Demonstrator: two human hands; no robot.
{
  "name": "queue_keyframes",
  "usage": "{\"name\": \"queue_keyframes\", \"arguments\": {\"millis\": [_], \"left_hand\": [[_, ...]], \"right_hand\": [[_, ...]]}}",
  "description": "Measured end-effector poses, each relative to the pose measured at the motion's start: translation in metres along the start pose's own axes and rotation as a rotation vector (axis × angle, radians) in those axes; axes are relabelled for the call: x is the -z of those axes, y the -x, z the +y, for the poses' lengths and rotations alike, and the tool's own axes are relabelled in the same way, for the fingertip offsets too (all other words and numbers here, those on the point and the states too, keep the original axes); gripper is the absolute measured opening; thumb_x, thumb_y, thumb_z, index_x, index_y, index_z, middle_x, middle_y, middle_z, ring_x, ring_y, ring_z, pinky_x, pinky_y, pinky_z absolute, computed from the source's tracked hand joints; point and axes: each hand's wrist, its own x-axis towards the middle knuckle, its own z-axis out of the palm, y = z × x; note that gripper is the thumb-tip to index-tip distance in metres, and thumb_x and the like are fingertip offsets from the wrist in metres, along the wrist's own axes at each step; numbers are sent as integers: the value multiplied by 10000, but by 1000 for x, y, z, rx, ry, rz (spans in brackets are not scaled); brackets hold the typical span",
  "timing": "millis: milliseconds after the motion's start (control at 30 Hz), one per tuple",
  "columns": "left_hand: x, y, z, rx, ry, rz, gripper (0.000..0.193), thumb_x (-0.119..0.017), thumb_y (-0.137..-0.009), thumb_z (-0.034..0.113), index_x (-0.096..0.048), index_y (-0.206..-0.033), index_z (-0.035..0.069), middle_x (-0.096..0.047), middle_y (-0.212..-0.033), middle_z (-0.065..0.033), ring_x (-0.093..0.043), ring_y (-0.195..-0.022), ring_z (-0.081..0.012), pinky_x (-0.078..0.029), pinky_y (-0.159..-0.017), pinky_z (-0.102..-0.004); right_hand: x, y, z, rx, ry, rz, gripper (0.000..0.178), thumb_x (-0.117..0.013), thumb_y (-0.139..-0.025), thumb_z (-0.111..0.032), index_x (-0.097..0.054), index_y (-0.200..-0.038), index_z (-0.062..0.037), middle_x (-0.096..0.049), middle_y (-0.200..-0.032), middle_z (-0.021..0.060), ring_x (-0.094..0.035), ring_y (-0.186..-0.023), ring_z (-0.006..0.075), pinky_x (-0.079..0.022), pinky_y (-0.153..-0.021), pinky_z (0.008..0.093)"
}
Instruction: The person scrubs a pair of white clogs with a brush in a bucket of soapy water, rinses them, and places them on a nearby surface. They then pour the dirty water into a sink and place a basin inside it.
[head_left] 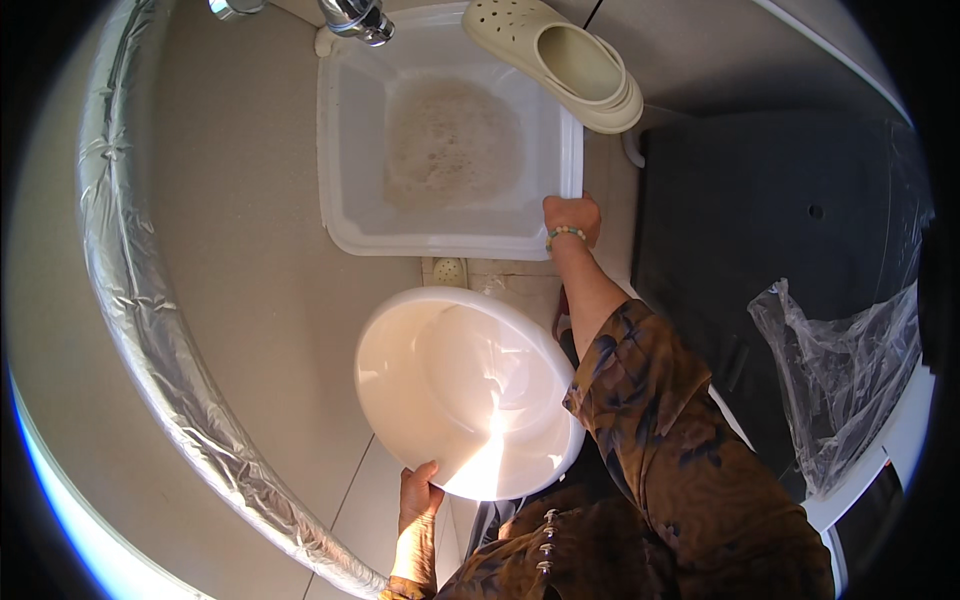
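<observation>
My left hand (420,495) is closed on the near rim of a round white basin (395,400), thumb over the edge. The basin is tilted so its inside shows, with a bright patch of sunlight in it. My right hand (574,218) is closed at the near right corner of a rectangular white sink (440,245), fingers curled down and partly hidden. Cloudy, foamy water (450,145) lies in the bottom of the sink. A cream clog (560,60) with holes rests across the sink's far right corner.
A chrome faucet (357,20) hangs over the sink's far left. Foil-wrapped pipe (150,330) curves down the left wall. At right is a dark panel (770,220) with crumpled clear plastic (850,380) on it. A small perforated drain cover (449,271) shows below the sink.
</observation>
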Motion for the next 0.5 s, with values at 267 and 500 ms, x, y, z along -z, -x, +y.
{"name": "queue_keyframes", "arguments": {"millis": [267,500], "left_hand": [[-15,3,15,-46,-4,-43,402,-543,-712,-19,-527,-1112,-53,-589,-1067,-120,-583,-996,-244,-478,-889,-391],[-40,-8,60,-235,-20,-12,444,-521,-721,5,-492,-1162,-32,-578,-1073,-117,-576,-993,-257,-477,-885,-402]], "right_hand": [[1,0,0,3,-25,9,316,-588,-678,-148,-662,-985,-136,-670,-963,88,-643,-909,269,-527,-740,366],[3,1,-2,6,-32,-20,298,-578,-682,-126,-659,-968,-102,-671,-931,115,-653,-846,277,-531,-700,375]]}}
